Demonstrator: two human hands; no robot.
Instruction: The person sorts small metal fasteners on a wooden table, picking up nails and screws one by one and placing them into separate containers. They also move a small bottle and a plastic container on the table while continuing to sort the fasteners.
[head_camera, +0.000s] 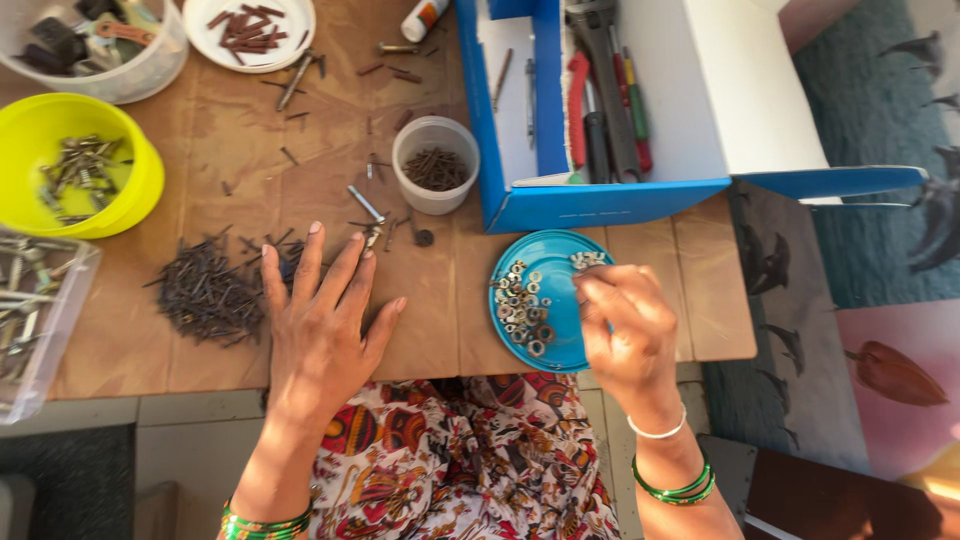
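Two hands (320, 330); one blue plate (560, 262); one yellow bowl (130, 200); one white plate (200, 35); one clear cup (435, 200); one blue box (600, 205).

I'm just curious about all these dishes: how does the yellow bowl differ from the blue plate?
The yellow bowl is deep with high walls; the blue plate is shallow and nearly flat. The bowl holds screws and bolts; the plate holds small nuts and washers. The bowl sits at the table's far left, away from both hands; the plate lies under the right hand. Both are round, brightly coloured, and hold small metal hardware.
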